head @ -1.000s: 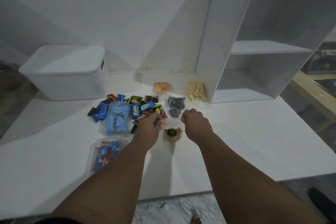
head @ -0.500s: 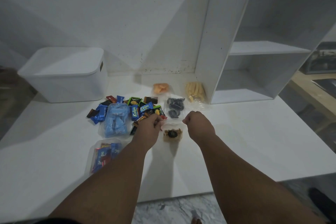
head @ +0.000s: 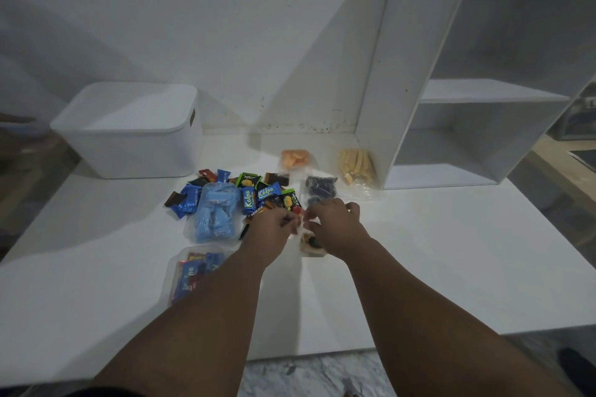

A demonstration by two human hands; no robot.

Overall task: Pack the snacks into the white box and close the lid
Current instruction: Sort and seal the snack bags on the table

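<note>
The white box [head: 129, 145] stands at the back left of the table with its lid [head: 125, 106] on. Loose small snack packets [head: 258, 193] lie in a pile mid-table, beside a blue bag [head: 216, 216]. A small clear bag with a brown cookie [head: 310, 243] lies just below my hands. My left hand [head: 274, 230] and my right hand [head: 337, 226] meet over it, with the fingertips of both pinching the bag's top edge. Much of the bag is hidden by my right wrist.
An orange snack bag [head: 295, 158], a bag of yellow sticks [head: 354, 167] and a bag of dark cookies [head: 319, 187] lie behind my hands. A clear bag of Kalpa packets [head: 193, 271] lies front left. A white shelf unit [head: 451, 138] stands at the right.
My two hands have drawn together over the cookie bag, the right one moving left. Their fingertips now meet at the bag's top.
</note>
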